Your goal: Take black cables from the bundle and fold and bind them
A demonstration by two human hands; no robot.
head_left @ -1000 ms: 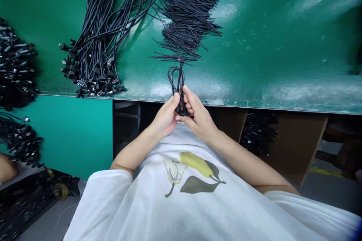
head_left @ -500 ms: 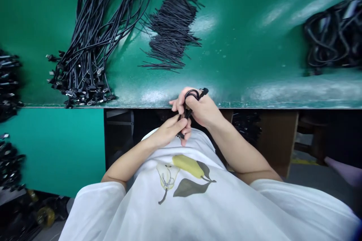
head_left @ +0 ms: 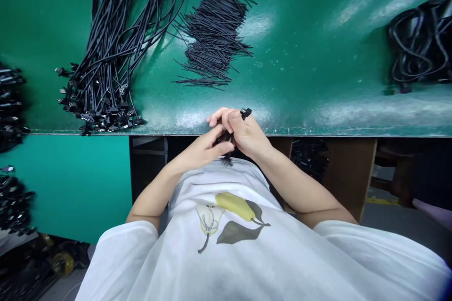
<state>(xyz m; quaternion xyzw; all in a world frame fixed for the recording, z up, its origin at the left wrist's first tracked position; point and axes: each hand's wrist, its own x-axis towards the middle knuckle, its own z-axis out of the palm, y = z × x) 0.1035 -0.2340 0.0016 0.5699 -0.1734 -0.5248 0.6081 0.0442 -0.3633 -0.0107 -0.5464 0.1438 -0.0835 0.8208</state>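
Note:
My right hand (head_left: 243,131) is closed around a folded black cable (head_left: 229,138) at the front edge of the green table (head_left: 300,56). A connector end of that cable sticks out above my fingers. My left hand (head_left: 206,148) pinches the same cable from below, its fingertips against my right palm. Both hands are close to my chest, over the gap under the table. Most of the cable is hidden inside my hands.
A large bundle of loose black cables (head_left: 106,56) lies at the left of the table. A heap of thin black ties (head_left: 213,33) lies straight ahead. Coiled cables (head_left: 420,47) sit at the far right. More cables (head_left: 10,99) pile on the left.
The cable's long loop that stood above my hands has been gathered into my right fist. Both hands dropped slightly towards my chest, and the view shifted right, showing the coiled cables.

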